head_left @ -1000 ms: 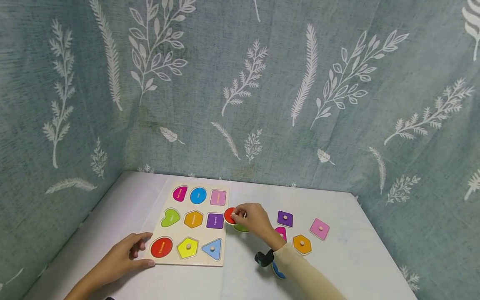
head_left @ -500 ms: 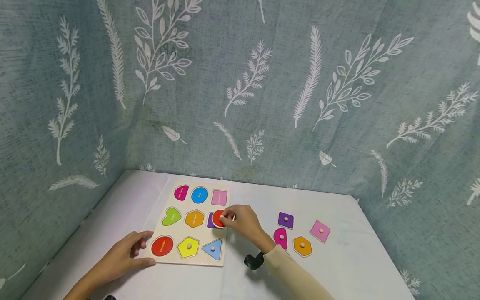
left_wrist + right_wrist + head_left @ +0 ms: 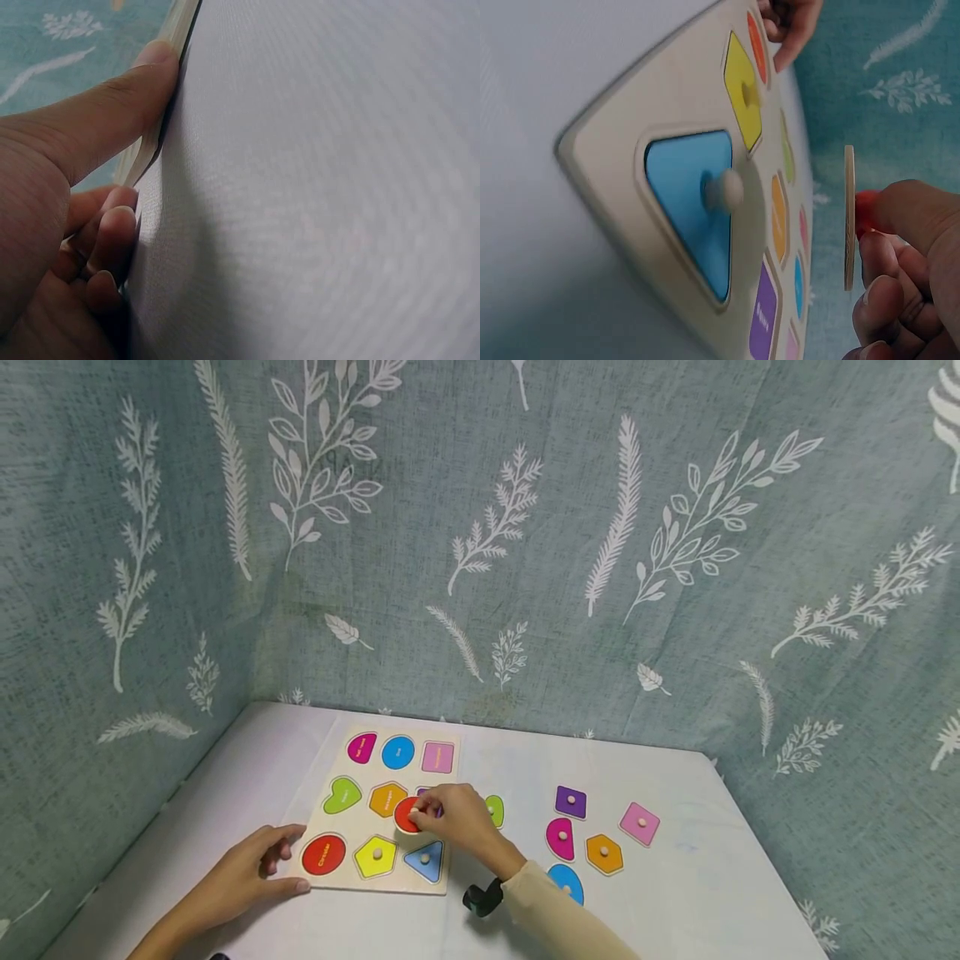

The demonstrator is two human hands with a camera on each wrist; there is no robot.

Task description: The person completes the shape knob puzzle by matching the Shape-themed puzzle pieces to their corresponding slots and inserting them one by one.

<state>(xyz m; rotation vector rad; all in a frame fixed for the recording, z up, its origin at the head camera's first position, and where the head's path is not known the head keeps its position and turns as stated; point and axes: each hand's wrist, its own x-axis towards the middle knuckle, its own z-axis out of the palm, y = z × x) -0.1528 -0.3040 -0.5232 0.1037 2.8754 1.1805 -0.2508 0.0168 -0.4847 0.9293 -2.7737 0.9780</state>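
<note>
A wooden peg puzzle board [image 3: 352, 818] lies on the white table. My left hand [image 3: 251, 868] holds its near left corner, thumb on the front edge and index finger at the left side; the other fingers curl in beside it. My right hand [image 3: 457, 818] pinches the knob of a red circle piece [image 3: 407, 814] over the board's middle. In the right wrist view, the piece [image 3: 849, 217] shows edge-on above the board. The red "Circular" shape [image 3: 324, 855] is at the board's near left. A yellow pentagon [image 3: 376, 856] and a blue triangle [image 3: 425, 860] sit in the board.
Right of the board lie a green piece [image 3: 495, 810], purple square [image 3: 571, 802], magenta half-round [image 3: 560, 838], orange hexagon [image 3: 603, 853], pink piece [image 3: 640, 822] and blue piece [image 3: 567, 882]. A patterned cloth [image 3: 555, 543] hangs behind the table.
My right hand has carried the red circle piece leftward from the board's right edge, past the purple shape, to near the orange hexagon shape. The left hand stays at the corner.
</note>
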